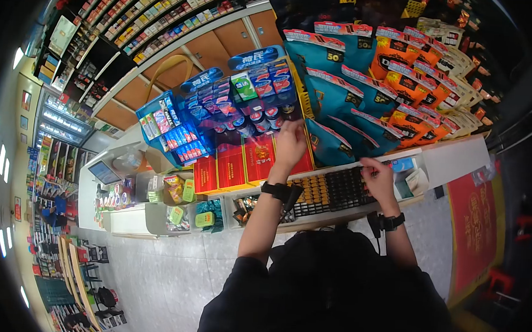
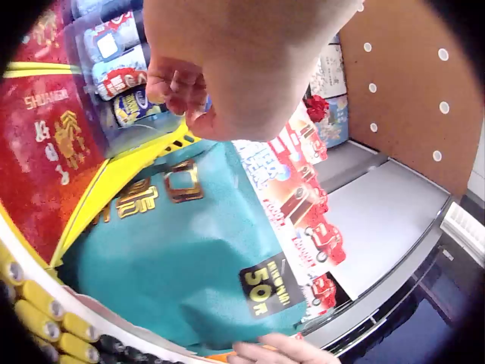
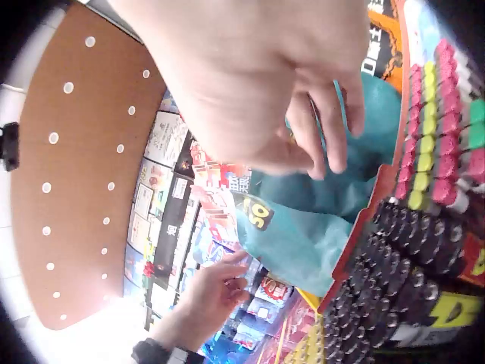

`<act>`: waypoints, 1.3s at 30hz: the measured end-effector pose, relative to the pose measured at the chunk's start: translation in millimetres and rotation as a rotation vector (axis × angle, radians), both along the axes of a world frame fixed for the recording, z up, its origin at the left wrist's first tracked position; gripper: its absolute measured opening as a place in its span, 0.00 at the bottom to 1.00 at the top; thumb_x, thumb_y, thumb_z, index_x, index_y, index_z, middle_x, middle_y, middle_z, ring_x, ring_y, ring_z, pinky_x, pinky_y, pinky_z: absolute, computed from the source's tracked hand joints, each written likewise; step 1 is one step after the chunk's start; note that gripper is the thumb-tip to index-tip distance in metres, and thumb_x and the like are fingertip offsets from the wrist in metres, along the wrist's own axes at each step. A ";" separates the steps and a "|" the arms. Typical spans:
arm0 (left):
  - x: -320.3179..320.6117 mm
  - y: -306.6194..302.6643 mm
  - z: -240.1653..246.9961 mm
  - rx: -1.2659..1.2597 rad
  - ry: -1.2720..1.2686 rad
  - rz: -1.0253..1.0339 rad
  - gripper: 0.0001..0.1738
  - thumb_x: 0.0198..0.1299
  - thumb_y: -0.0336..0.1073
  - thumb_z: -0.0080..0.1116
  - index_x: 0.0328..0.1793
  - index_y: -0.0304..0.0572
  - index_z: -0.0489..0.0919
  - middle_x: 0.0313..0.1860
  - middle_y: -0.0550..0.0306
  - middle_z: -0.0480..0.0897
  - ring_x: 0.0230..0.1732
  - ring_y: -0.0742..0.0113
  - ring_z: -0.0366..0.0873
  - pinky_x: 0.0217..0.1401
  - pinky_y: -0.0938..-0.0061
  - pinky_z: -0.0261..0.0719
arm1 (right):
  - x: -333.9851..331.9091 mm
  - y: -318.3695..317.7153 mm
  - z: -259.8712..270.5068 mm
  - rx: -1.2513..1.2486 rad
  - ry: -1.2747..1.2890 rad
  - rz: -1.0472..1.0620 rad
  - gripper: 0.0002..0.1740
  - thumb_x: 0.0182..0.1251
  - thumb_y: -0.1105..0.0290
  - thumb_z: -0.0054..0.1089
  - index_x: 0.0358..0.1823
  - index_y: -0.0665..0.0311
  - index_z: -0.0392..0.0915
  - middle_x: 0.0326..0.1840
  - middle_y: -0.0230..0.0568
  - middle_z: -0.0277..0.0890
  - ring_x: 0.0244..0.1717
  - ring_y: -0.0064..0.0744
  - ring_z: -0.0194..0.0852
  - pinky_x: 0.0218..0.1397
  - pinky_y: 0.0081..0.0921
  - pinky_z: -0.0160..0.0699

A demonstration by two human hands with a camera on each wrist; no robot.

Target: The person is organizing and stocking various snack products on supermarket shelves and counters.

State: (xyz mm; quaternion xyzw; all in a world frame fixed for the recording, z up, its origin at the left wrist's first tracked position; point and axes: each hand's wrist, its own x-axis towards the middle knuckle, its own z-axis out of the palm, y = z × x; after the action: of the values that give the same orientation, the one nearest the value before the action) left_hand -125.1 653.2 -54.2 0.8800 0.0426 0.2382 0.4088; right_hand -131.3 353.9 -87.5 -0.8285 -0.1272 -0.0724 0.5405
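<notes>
My left hand is over the red boxes, at the right end of the blue display rack. In the left wrist view its loosely curled fingers are close to small round containers in a clear bin; nothing shows between them. A teal bag marked "50" stands beside a yellow edge just below that hand. My right hand hovers at the counter's front, before the teal bags. Its relaxed, slightly bent fingers overlap the teal bags in the right wrist view, with nothing visibly held.
Orange bags stand behind and right of the teal ones. Tightly packed small black items line the front edge, beside yellow-topped ones. Farther left are clear tubs of packets. Shelves of small boxes rise behind the counter.
</notes>
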 end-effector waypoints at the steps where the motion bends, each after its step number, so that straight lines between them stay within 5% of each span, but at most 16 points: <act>1: -1.1 -7.6 15.3 -0.002 0.005 -0.006 0.19 0.59 0.26 0.58 0.59 0.36 0.81 0.47 0.44 0.80 0.48 0.47 0.80 0.49 0.63 0.80 | 3.1 -7.4 -14.6 0.046 -0.017 -0.114 0.13 0.61 0.77 0.67 0.48 0.69 0.84 0.40 0.45 0.88 0.37 0.33 0.88 0.43 0.28 0.83; 3: -2.0 -24.4 48.3 0.083 -0.132 -0.057 0.26 0.60 0.32 0.59 0.67 0.40 0.76 0.55 0.40 0.79 0.62 0.44 0.74 0.65 0.55 0.71 | 4.3 -4.1 9.9 0.008 0.081 -0.274 0.15 0.60 0.75 0.71 0.48 0.69 0.83 0.42 0.44 0.87 0.36 0.31 0.87 0.41 0.29 0.83; 6: -0.5 -52.7 76.0 0.357 -0.224 -0.174 0.23 0.66 0.38 0.57 0.67 0.43 0.79 0.65 0.42 0.77 0.70 0.46 0.68 0.72 0.53 0.64 | 18.5 4.1 15.9 -0.020 -0.009 -0.202 0.11 0.61 0.70 0.73 0.39 0.70 0.83 0.34 0.50 0.86 0.32 0.41 0.86 0.35 0.32 0.81; 9: 2.5 -66.2 69.9 0.507 -0.114 -0.280 0.21 0.69 0.42 0.55 0.65 0.45 0.81 0.68 0.44 0.76 0.73 0.45 0.68 0.76 0.46 0.58 | 30.6 6.7 3.6 -0.298 -0.039 -0.070 0.13 0.62 0.66 0.72 0.31 0.70 0.82 0.26 0.55 0.81 0.29 0.55 0.81 0.31 0.38 0.77; 11: 1.9 -73.6 65.7 0.479 -0.048 -0.311 0.21 0.72 0.43 0.51 0.65 0.45 0.81 0.66 0.45 0.78 0.72 0.46 0.70 0.77 0.45 0.57 | 32.1 11.7 -1.0 -0.164 -0.071 -0.097 0.15 0.63 0.65 0.70 0.26 0.71 0.81 0.21 0.58 0.75 0.29 0.62 0.77 0.28 0.42 0.73; 18: -0.7 -73.1 64.0 0.474 -0.064 -0.309 0.21 0.72 0.44 0.51 0.64 0.43 0.82 0.64 0.42 0.79 0.69 0.47 0.72 0.77 0.45 0.58 | 27.2 10.5 5.4 -0.188 -0.055 -0.106 0.14 0.63 0.66 0.70 0.27 0.71 0.81 0.21 0.58 0.76 0.28 0.61 0.77 0.29 0.41 0.74; 21: -9.9 -75.2 67.2 0.531 -0.103 -0.250 0.22 0.74 0.43 0.49 0.68 0.42 0.78 0.70 0.38 0.73 0.73 0.42 0.68 0.78 0.46 0.56 | 20.6 2.5 9.5 -0.181 -0.027 -0.036 0.10 0.63 0.70 0.70 0.33 0.71 0.83 0.24 0.53 0.81 0.27 0.50 0.82 0.29 0.37 0.75; 23: -22.9 -77.5 71.1 0.429 -0.142 -0.188 0.23 0.74 0.44 0.49 0.69 0.41 0.77 0.73 0.35 0.70 0.75 0.37 0.63 0.79 0.46 0.54 | 13.8 -4.7 -0.1 0.102 -0.071 -0.162 0.12 0.62 0.75 0.70 0.47 0.69 0.83 0.32 0.42 0.85 0.25 0.31 0.81 0.29 0.28 0.75; 25: -40.1 -79.6 68.3 0.428 -0.191 -0.114 0.20 0.71 0.39 0.54 0.65 0.39 0.79 0.69 0.36 0.73 0.71 0.36 0.68 0.76 0.49 0.61 | 10.3 -13.8 -0.2 0.130 -0.063 -0.251 0.16 0.63 0.76 0.70 0.52 0.68 0.80 0.35 0.37 0.84 0.25 0.25 0.78 0.29 0.25 0.74; 29: -84.7 -87.3 52.7 0.146 -0.169 0.042 0.06 0.65 0.29 0.61 0.44 0.34 0.81 0.44 0.43 0.80 0.45 0.44 0.77 0.47 0.57 0.74 | 16.5 -28.4 -3.5 0.185 -0.045 -0.369 0.23 0.64 0.76 0.70 0.61 0.66 0.76 0.37 0.30 0.79 0.25 0.17 0.70 0.29 0.19 0.71; 35: -139.5 -95.2 11.2 0.073 0.202 0.124 0.20 0.68 0.42 0.60 0.25 0.37 0.81 0.22 0.44 0.79 0.26 0.44 0.79 0.32 0.57 0.75 | -14.7 -31.2 -17.7 0.152 -0.015 -0.206 0.15 0.64 0.75 0.70 0.51 0.65 0.80 0.34 0.32 0.80 0.25 0.17 0.69 0.29 0.20 0.71; 39: -155.4 -103.4 9.4 0.028 0.404 0.165 0.23 0.69 0.48 0.59 0.26 0.37 0.82 0.22 0.44 0.81 0.25 0.44 0.81 0.29 0.56 0.76 | -52.8 -20.3 11.5 0.099 0.119 0.048 0.13 0.63 0.73 0.71 0.49 0.64 0.81 0.29 0.34 0.81 0.24 0.19 0.74 0.28 0.21 0.71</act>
State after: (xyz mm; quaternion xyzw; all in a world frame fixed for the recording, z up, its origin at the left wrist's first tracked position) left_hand -280.6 549.8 -44.8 0.9089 0.1923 0.0900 0.3590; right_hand -184.0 333.6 -76.0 -0.8004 -0.1110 -0.0162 0.5889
